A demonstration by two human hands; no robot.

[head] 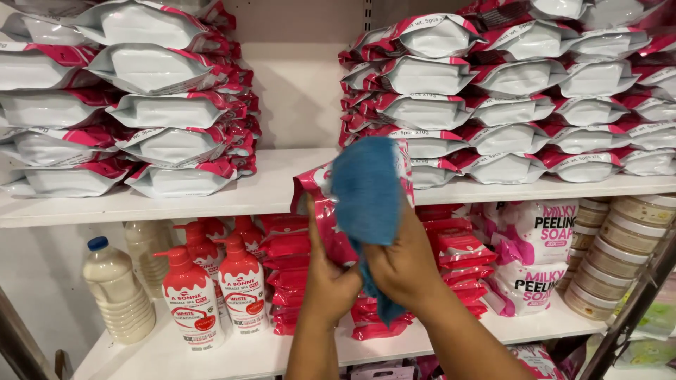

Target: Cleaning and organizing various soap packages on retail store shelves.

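Pink and glossy, a flat packet [320, 211] stands upright in front of the shelves, the left hand [329, 285] gripping its lower edge from behind. The right hand [403, 267] clutches a blue cloth [367, 190] and presses it over the packet's face. Between two stacks of white packets [162, 105] on the upper shelf [282, 186] lies a bare gap. Below, pump bottles [193, 299] stand left of the hands, stacked jars [620, 246] far right.

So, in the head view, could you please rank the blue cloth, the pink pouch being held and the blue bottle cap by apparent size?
1. Pink pouch, though partly hidden.
2. Blue cloth; nearly alike, ranking unsure.
3. Bottle cap, clearly smallest, but farther away.
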